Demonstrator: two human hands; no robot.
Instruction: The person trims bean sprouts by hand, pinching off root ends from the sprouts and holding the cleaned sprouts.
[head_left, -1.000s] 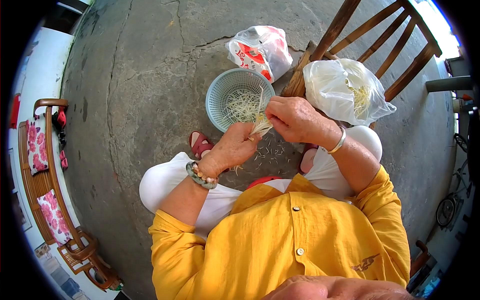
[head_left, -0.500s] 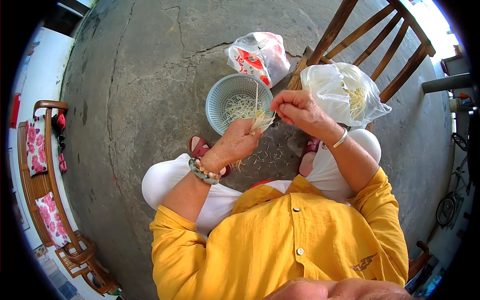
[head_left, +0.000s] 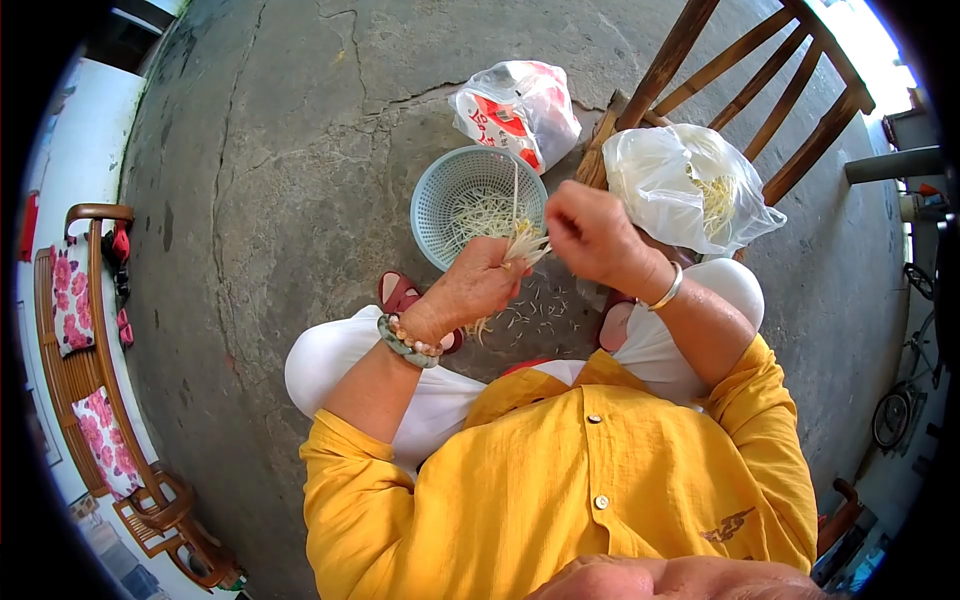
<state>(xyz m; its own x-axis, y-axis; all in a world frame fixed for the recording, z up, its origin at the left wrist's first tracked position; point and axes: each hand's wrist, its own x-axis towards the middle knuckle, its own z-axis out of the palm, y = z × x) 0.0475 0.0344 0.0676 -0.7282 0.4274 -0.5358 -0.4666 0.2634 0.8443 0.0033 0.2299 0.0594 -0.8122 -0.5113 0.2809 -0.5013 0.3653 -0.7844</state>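
My left hand [head_left: 475, 285] is closed around a bunch of pale bean sprouts [head_left: 524, 243], whose ends fan out to the right. Just right of the bunch, my right hand [head_left: 598, 235] has its fingers curled together; whatever is between them is too small to make out. Beyond my hands stands a light blue-grey plastic basket [head_left: 428, 215] with loose sprouts [head_left: 482, 214] inside. One long sprout stands up from the bunch across the basket. An open white plastic bag [head_left: 655, 180] with more sprouts [head_left: 718, 205] rests on a wooden chair at the right.
A white and red plastic bag [head_left: 545, 110] sits behind the basket. Small scraps [head_left: 540, 312] lie on the concrete floor between my sandalled feet. The wooden chair [head_left: 668, 65] rises at the upper right. A bench [head_left: 75, 400] with floral cushions stands far left; a bicycle is far right.
Over the last second my right hand has moved off the bunch, slightly right, and its fingers are now more curled. My left hand still holds the sprouts, with little movement.
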